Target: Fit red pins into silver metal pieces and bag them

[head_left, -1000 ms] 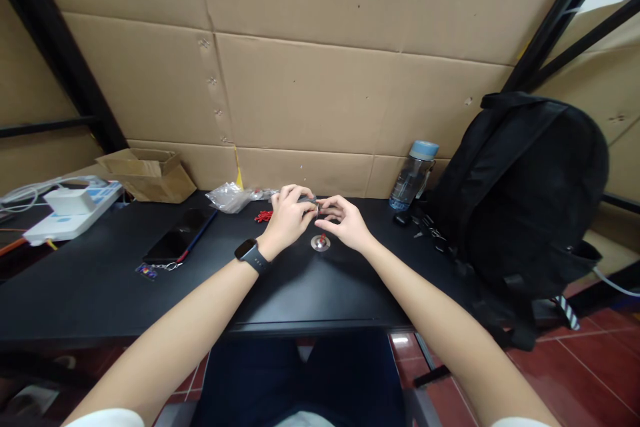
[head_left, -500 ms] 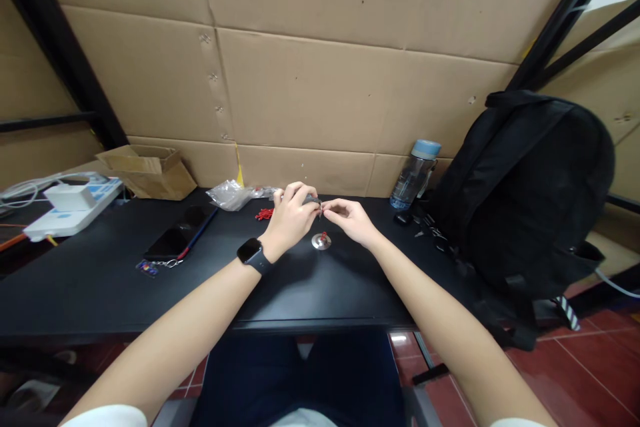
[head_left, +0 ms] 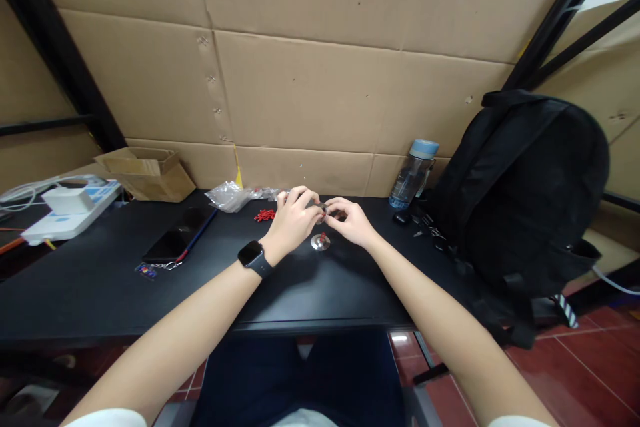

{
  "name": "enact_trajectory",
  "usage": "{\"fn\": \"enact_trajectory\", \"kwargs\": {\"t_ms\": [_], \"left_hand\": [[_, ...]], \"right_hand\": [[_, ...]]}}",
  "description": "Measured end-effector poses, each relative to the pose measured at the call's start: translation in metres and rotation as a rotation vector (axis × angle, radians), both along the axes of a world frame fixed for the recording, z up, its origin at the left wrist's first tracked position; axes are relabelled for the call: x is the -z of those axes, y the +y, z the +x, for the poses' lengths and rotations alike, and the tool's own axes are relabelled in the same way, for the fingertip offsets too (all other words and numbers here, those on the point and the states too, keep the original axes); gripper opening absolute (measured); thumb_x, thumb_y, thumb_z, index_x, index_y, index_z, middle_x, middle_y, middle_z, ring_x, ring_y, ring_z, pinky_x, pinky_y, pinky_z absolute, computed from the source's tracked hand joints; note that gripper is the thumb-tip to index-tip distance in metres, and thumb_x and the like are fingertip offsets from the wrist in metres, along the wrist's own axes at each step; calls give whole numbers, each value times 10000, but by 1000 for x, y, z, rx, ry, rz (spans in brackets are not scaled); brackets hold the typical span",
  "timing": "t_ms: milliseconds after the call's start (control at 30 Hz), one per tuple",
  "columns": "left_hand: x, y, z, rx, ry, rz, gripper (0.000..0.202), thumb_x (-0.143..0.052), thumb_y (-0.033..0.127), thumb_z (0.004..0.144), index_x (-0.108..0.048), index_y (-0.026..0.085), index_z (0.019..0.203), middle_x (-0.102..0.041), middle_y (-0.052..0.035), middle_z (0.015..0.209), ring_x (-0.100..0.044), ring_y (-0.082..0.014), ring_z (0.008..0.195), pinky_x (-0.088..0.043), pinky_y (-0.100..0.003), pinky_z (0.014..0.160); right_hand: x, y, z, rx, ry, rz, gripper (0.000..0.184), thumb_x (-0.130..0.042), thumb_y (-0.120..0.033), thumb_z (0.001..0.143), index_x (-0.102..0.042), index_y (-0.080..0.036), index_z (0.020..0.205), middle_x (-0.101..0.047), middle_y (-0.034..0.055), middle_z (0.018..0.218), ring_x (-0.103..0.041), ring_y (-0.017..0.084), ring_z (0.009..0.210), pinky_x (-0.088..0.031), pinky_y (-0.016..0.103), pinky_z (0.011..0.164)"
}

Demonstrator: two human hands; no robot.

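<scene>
Above the middle of the desk, my left hand (head_left: pixel 296 217) has its fingers closed on a small, shiny metal finger cymbal (head_left: pixel 321 216). Fingertips of my right hand (head_left: pixel 349 220) pinch at the same disc from the right, where a bit of red shows. The fingers cover much of it. A second finger cymbal (head_left: pixel 314 243) lies flat on the desk just below my hands, a red cord loop standing at its centre. Left of my left hand sits a small heap of red cords (head_left: pixel 264 215). On my left wrist is a black watch (head_left: pixel 251 254).
Clear plastic bags (head_left: pixel 229 197) lie at the back beside an open cardboard box (head_left: pixel 155 177). A phone (head_left: pixel 175 240) and a power strip (head_left: pixel 75 213) are to the left. On the right stand a water bottle (head_left: pixel 413 177), keys (head_left: pixel 420 230) and a black backpack (head_left: pixel 535 193).
The held cymbal has turned from nearly edge-on to show more of its face, with red at it. My right fingers have shifted slightly lower on it. The other cymbal stays on the desk.
</scene>
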State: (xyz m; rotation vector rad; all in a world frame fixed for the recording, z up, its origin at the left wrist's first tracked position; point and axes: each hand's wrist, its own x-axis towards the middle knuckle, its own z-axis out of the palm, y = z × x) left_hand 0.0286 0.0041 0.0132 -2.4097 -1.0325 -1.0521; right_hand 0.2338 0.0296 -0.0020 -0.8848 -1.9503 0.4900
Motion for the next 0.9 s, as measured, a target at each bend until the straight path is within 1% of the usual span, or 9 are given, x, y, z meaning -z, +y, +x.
{"fn": "enact_trajectory", "kwargs": {"t_ms": [267,533,600,667,733,800,833,900], "left_hand": [[1,2,-1,-1,25,13,185,-596,236,970,-767,242,901,-662,-86,1192,-464,-311,1239,-335,-516,960],[2,6,-3,64,32,-16,181,-601,269,968,-765,242,896,-663,-90,1183,-471,-307,1226,-341,-506,956],[1,6,-4,72,27,-33,165,-603,281,964,-759,244,927,-653,-91,1195,-473,-307,1221,-345,-502,962],[0,6,-6,71,7,-58,160,-618,276,945,-737,253,1049,-630,-96,1240,-474,-303,1224,-355,-490,971],[-2,6,-8,71,-12,-86,317,-660,265,902,-670,266,1219,-594,-102,1306,-467,-303,1244,-368,-476,984],[-2,6,-10,85,-9,-113,508,-724,283,844,-590,277,1334,-553,-108,1368,-447,-314,1279,-373,-473,1006],[-2,7,-11,95,0,-125,569,-755,302,817,-569,283,1355,-537,-108,1390,-436,-321,1293,-372,-476,1016],[-1,8,-11,110,15,-140,600,-794,343,792,-567,291,1345,-519,-105,1412,-423,-328,1309,-366,-485,1032]], "right_hand": [[0,-1,1,11,-14,12,75,-697,-255,815,-750,-204,800,-704,71,1070,-680,194,891,-541,318,736],[-1,-3,0,-3,-8,-3,56,-678,-192,775,-723,-201,744,-676,65,1073,-660,186,870,-526,320,752],[-1,-3,0,-3,-9,-15,61,-672,-187,771,-719,-201,737,-672,63,1081,-656,182,863,-524,319,752],[-2,-2,1,4,-8,-28,61,-667,-186,765,-717,-199,732,-667,61,1088,-650,173,839,-522,317,747],[-3,-1,2,9,-2,-38,57,-667,-190,759,-715,-197,730,-664,61,1090,-647,172,835,-521,316,745],[-3,-1,2,5,9,-53,53,-669,-198,759,-714,-196,730,-660,63,1094,-650,180,859,-523,317,749],[-3,0,2,0,17,-65,54,-669,-203,761,-714,-196,731,-657,63,1099,-652,184,871,-524,317,751],[-2,0,2,-5,33,-93,56,-671,-214,767,-716,-197,738,-651,63,1110,-655,186,884,-529,319,759]]}}
